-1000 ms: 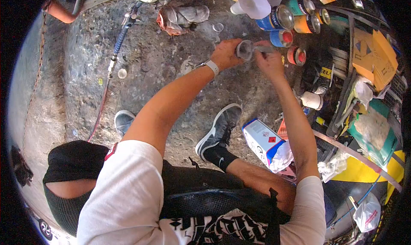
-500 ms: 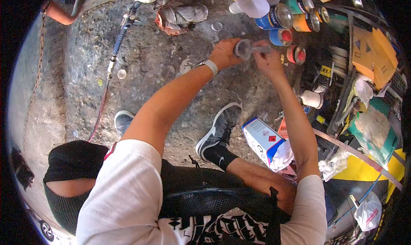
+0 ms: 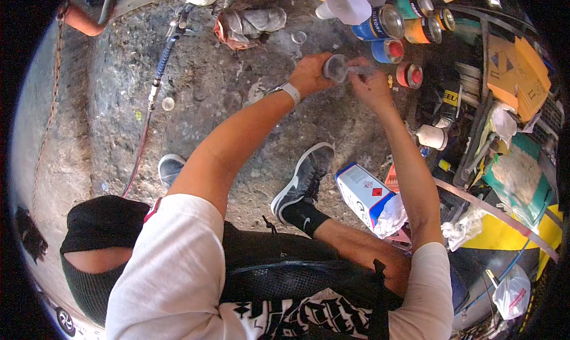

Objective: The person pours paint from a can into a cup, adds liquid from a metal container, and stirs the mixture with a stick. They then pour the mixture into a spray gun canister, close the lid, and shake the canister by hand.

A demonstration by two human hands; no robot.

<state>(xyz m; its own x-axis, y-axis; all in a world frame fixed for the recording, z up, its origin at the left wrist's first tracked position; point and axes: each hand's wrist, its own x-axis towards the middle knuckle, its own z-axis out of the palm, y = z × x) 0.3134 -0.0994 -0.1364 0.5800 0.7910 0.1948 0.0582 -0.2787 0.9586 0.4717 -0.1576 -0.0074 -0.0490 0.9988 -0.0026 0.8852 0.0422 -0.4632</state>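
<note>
My left hand [image 3: 312, 74], a pale watch on its wrist, is wrapped round a clear plastic cup [image 3: 336, 68] tilted with its mouth toward the other hand. Close beside it, my right hand [image 3: 371, 86] has its fingers closed on a small clear plastic cup [image 3: 361, 70], held at the first cup's rim. The contents of both are too small to make out. To the right of my hands stand a red-topped can [image 3: 409, 76] and a blue can with a red top [image 3: 389, 51].
Blue [image 3: 380, 24] and orange [image 3: 423, 31] paint cans stand at the upper right near a white funnel-shaped piece [image 3: 349, 4]. A crumpled rag [image 3: 249, 25] and an air hose [image 3: 161, 64] lie on the stained floor. A white-and-blue solvent tin [image 3: 362, 191] is beside my leg.
Both hands stay close together with the cups between them, shifted only very slightly. The surroundings look the same.
</note>
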